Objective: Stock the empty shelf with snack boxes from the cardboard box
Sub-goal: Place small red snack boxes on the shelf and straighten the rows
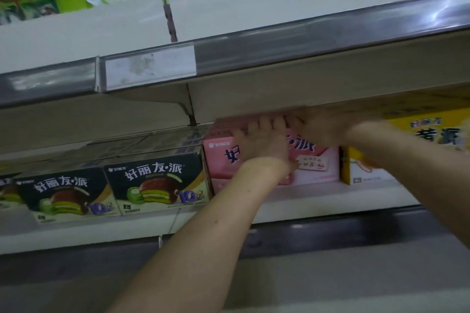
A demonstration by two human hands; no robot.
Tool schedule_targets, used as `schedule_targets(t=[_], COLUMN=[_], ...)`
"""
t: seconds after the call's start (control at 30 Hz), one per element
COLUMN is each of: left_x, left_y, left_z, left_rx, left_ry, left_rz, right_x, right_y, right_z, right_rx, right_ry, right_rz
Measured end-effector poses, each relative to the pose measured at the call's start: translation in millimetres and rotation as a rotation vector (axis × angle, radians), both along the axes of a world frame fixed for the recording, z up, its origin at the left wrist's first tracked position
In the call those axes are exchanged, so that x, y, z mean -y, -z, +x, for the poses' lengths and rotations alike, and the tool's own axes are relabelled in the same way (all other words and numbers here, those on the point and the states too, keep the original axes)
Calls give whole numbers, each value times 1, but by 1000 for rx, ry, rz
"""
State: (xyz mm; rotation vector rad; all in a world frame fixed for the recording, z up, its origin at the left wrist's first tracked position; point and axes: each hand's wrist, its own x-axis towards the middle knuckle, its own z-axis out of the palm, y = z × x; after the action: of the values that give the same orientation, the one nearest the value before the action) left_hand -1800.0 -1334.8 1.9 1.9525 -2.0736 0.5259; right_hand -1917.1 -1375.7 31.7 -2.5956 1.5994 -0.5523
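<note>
A pink rectangular cardboard snack box (315,160) stands upright on the white metal shelf (305,201), front facing out, partly hidden. Just left of it, two dark boxes printed with green-filled chocolate pies (157,180) (68,193) stand side by side. A yellow box (363,168) stands just right.

Dim, flat indoor light. Glare streaks the grey shelf edge (330,40) at upper right. Motion blur smears the right side; wide-angle distortion bends lines; deep shadow under the shelf.
</note>
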Motion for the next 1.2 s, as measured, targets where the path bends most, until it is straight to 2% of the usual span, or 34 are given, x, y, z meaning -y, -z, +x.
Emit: schedule_targets(t=[0.17,0.3,0.4,0.53,0.7,0.87,0.97,1.07,1.13,1.2], left_x=[-5,-15,-26,-30,-25,-11,-7,-7,-7,-10], left_y=[-6,-14,-13,-13,-22,-28,-25,-24,-22,-11], left_z=[0,-10,-33,-64,-97,-130,-134,-136,-139,-144], left_rx=[-22,-90,-94,-87,-31,-60,-17,-83,-9,92], left_ry=[15,106,243,328,213,91,-4,-39,-107,-152], left_rz=[57,60,19,70,167,324,271,272,233,99], right_x=[-62,-88,-92,-81,-55,-35,-26,-16,-11,-10], right_y=[-18,-16,-14,-5,0,-1,2,4,2,2], right_z=[-15,-56,-95,-145,-192,-235,-255,-266,-268,-271], right_rx=[68,-7,-12,-94,-224,-478,-529,-519,-544,-552], right_ry=[57,134,249,375,415,407,360,303,285,276], right_rz=[6,-33,-17,36,10,-76,-69,-96,-108,-133])
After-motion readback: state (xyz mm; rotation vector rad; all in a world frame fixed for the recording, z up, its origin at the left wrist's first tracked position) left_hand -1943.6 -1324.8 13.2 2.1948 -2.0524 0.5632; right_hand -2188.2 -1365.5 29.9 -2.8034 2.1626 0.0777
